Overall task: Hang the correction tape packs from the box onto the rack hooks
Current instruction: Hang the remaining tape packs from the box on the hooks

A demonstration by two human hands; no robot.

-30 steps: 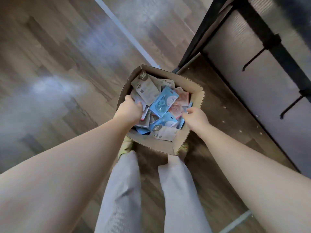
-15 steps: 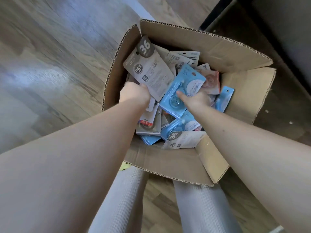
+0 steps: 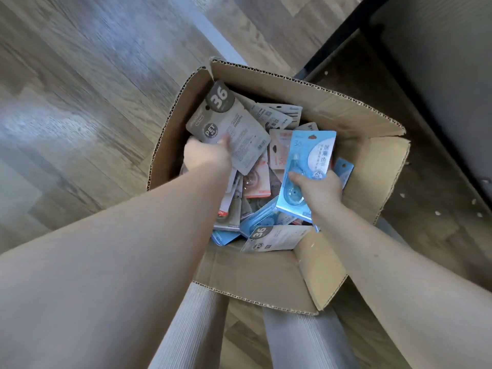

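Seen from above, an open cardboard box [image 3: 370, 123] on a wood floor [image 3: 80, 102] holds a loose pile of grey, blue and pink correction tape packs. The right hand [image 3: 318, 189] grasps a blue pack [image 3: 306, 166], lifted above the pile. The left hand [image 3: 206, 155] grips the lower edge of a grey pack [image 3: 229, 126] marked 36.

An open cardboard box [image 3: 266, 278] stands on the floor, heaped with grey, blue and pink correction tape packs. One blue pack [image 3: 306, 166] is raised upright above the heap; a grey pack [image 3: 231, 123] marked "36" leans against the far-left wall.
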